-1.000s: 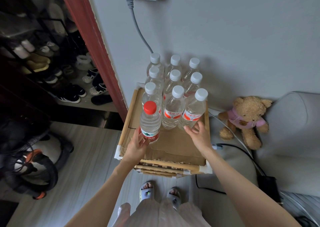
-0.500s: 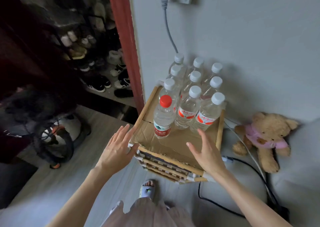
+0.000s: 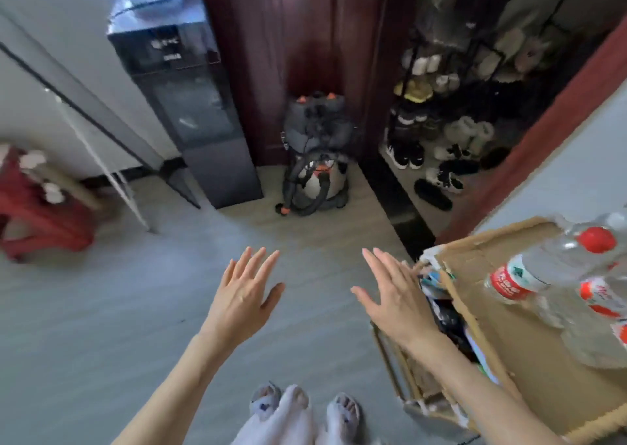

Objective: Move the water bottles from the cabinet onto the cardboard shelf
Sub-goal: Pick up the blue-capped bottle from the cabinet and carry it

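The cardboard shelf (image 3: 529, 353) fills the right edge of the head view. A clear water bottle with a red cap (image 3: 539, 268) stands on its top, with several other clear bottles (image 3: 597, 312) blurred behind it. My left hand (image 3: 242, 297) is open over the floor, fingers spread, holding nothing. My right hand (image 3: 395, 293) is open too, just left of the shelf's corner, apart from the bottles. A tall dark cabinet with a glass door (image 3: 193, 118) stands against the far wall.
A grey vacuum cleaner (image 3: 317, 159) sits on the floor by a dark red door. A shoe rack (image 3: 451, 129) with several shoes is at the back right. A red stool (image 3: 40, 207) is at the left. My feet in slippers (image 3: 302, 407) are below.
The view has swung left, away from the shelf toward the room. Both hands have let go, drawn off the shelf top and now hover open over the floor.
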